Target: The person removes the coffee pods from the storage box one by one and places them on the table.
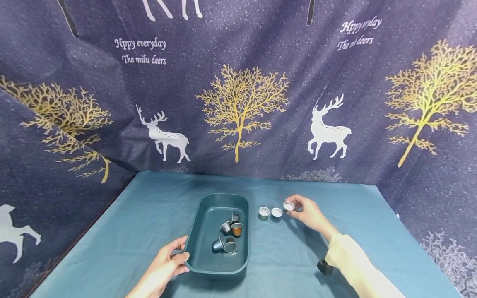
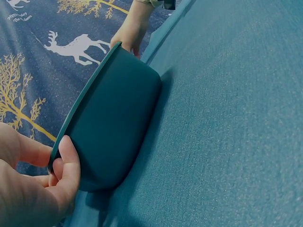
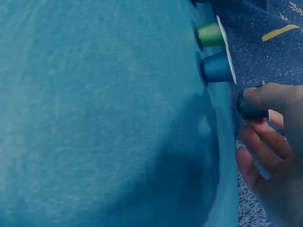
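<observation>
My left hand [image 1: 167, 260] grips the rim of a dark green plastic bin [image 1: 218, 272] at its near left corner, thumb and fingers on either side of the edge. Inside the bin lie several coffee capsules, among them an orange-brown one [image 1: 236, 229], a silver one [image 1: 225, 227] and a blue one [image 1: 218, 245]. Right of the bin, my right hand [image 1: 307, 212] pinches a dark blue coffee capsule [image 3: 251, 106], its pale lid upward, between thumb and fingers. Just left of it, a blue capsule [image 3: 217, 67] and a green capsule [image 3: 211, 35] stand lid up in a row.
A teal cloth [image 1: 290, 265] covers the table. Behind it hangs a dark blue curtain [image 1: 261, 41] printed with deer and yellow trees. A small black object [image 1: 325, 267] shows beside the right sleeve [image 1: 350, 258].
</observation>
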The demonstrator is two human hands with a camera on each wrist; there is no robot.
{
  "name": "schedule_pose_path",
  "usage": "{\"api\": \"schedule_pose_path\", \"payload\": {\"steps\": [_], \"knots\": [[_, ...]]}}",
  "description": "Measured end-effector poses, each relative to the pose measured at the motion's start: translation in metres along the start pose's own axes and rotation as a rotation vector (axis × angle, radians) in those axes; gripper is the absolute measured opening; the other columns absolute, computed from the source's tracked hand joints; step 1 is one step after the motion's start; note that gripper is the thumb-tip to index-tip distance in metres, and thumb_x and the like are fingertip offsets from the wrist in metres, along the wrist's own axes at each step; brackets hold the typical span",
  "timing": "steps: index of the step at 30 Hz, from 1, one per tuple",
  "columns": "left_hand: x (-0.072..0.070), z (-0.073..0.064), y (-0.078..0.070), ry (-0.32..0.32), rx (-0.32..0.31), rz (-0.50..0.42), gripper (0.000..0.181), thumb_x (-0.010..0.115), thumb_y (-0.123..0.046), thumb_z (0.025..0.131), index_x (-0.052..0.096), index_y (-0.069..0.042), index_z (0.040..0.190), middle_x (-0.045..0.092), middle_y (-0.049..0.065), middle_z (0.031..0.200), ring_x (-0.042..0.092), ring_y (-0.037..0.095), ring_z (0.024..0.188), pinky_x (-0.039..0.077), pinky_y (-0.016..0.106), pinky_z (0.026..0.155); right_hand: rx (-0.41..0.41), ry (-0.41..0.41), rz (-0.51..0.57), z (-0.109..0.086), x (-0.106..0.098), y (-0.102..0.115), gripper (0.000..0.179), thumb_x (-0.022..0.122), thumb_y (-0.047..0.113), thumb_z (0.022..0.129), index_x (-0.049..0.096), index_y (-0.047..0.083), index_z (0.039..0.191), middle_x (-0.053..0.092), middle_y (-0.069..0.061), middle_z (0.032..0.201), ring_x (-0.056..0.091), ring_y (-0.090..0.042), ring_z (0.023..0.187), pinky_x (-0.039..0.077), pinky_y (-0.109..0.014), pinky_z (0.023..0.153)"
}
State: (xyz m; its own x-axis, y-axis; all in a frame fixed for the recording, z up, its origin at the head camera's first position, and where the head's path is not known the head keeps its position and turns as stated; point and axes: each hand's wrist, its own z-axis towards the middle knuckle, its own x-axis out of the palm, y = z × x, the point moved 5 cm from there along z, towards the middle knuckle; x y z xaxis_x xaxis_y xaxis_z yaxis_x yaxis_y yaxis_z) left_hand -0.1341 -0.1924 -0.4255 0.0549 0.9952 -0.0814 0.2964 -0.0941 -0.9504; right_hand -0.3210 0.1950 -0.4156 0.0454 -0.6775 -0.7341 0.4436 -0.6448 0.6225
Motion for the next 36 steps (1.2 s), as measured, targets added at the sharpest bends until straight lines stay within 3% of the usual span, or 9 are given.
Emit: {"api": "schedule_pose_path", "payload": {"steps": [10,24,36], "knots": [[0.001,0.0,0.0,0.002,0.012,-0.01,0.059,0.05,-0.006,0.098,0.027,0.011,0.15,0.036,0.013,0.117,0.054,0.019,0.086,0.053,0.031,0.073,0.041,0.066,0.015,-0.009,0.008,-0.008,0.033,0.077,0.007,0.083,0.067,0.008,0.115,0.069,-0.006,0.096,0.063,-0.014,0.082,0.048,-0.025,0.067],[0.001,-0.002,0.0,0.032,0.054,-0.009,0.058,0.05,-0.005,0.097,0.029,0.011,0.149,0.042,0.01,0.113,0.058,0.018,0.088,0.054,0.028,0.072,0.053,0.046,0.023,-0.01,0.013,-0.013,0.033,0.076,0.004,0.081,0.067,0.006,0.113,0.071,-0.008,0.097,0.067,-0.017,0.086,0.052,-0.024,0.072],[0.001,-0.002,-0.001,0.016,0.041,-0.005,0.057,0.049,-0.005,0.097,0.03,0.011,0.148,0.041,0.012,0.116,0.059,0.018,0.089,0.054,0.028,0.071,0.037,0.026,-0.023,-0.014,0.014,-0.008,0.03,0.076,0.004,0.081,0.068,0.006,0.11,0.072,-0.007,0.099,0.069,-0.019,0.088,0.054,-0.028,0.076]]}}
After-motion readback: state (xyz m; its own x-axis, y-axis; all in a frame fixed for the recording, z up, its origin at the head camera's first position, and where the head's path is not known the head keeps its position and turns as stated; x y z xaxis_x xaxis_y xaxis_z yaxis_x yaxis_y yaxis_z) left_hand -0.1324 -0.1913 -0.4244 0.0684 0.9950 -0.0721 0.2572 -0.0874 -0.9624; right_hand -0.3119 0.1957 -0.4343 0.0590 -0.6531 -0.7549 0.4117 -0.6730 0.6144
